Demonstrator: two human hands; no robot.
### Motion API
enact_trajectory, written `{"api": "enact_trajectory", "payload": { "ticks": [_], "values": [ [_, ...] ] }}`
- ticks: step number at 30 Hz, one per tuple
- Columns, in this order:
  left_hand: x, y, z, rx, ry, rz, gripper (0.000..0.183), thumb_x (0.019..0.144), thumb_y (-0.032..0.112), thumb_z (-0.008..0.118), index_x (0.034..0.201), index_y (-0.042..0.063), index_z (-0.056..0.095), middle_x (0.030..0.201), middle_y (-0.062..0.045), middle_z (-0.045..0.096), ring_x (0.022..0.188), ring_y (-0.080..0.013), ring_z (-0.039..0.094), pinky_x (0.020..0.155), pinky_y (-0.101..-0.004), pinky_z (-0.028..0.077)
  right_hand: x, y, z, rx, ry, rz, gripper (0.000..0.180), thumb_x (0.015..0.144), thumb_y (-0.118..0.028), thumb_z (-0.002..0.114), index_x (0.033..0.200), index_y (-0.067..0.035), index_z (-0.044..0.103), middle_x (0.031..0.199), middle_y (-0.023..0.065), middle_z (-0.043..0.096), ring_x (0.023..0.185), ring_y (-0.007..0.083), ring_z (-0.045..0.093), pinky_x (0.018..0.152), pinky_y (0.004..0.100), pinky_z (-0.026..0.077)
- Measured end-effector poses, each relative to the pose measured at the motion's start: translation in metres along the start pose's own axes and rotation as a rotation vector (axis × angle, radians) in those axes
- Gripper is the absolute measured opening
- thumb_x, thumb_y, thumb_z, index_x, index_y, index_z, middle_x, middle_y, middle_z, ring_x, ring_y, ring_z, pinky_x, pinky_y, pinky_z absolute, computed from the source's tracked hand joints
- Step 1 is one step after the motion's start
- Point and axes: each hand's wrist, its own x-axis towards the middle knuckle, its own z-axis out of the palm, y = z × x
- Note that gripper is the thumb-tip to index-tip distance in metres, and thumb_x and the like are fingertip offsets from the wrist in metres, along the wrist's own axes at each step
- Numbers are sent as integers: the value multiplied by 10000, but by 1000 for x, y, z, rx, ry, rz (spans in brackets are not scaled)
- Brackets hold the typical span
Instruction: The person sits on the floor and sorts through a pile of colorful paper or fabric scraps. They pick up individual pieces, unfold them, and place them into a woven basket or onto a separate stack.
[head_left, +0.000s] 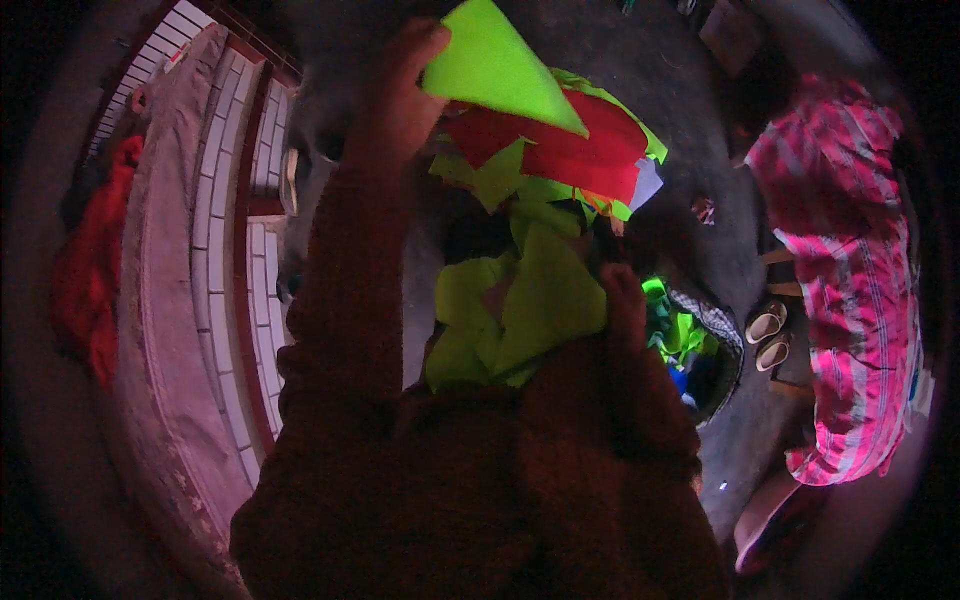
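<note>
Near the top of the view my left hand (420, 90) grips the edge of a bright yellow-green fabric piece (495, 64). Beyond it lies a heap of cut pieces, among them red fabric (585, 146) and a pale grey piece (646, 184). More yellow-green pieces (551, 292) lie closer to me, on my lap as far as the dim light shows. My right hand (624, 296) is low beside these pieces, in shadow; its fingers are too dark to tell whether they hold anything.
At right stands a round basket or sack (727, 330) with green and blue scraps, beside a pair of sandals (766, 322). Pink plaid cloth (847, 300) covers something at far right. A white-tiled step (217, 255) and a long pinkish cloth (157, 277) run along the left.
</note>
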Motion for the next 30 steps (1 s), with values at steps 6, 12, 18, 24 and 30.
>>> {"api": "enact_trajectory", "payload": {
  "ticks": [6,12,18,24,30],
  "values": [
    [1,-69,-1,204,1,-353,269,816,146,555,1053,21,532,1037,-112,544,883,-185,555,768,-333,461,1,9,0,64,1,64,93,831,-128,562,879,-49,561,844,0,541,807,104,482,738,250,396],
    [-86,-159,-12,240,-187,-933,405,804,288,608,1109,41,513,991,-78,555,914,-185,521,730,-334,462,0,-1,6,74,-26,28,84,830,-122,559,858,-44,549,826,4,536,796,109,482,744,250,397],
    [-73,-128,1,-117,-35,-727,313,767,155,621,1030,1,555,952,-83,596,735,-174,582,589,-311,488,-1,-2,6,52,-18,66,93,835,-130,551,860,-41,546,825,7,539,795,107,478,735,251,399],
    [-85,-114,-13,124,-144,-620,435,770,177,624,1144,9,480,1074,-110,556,904,-212,561,721,-335,484,-4,-14,9,-12,-26,10,30,834,-80,515,828,-53,527,799,-19,501,777,86,459,703,227,385],
    [-85,-123,19,820,-36,-64,497,786,342,601,1200,99,473,1233,-129,468,1090,-309,473,910,-417,385,-2,18,1,-193,-21,-258,129,845,-151,544,885,-29,550,826,13,544,806,102,479,743,257,405]
  ]
}}
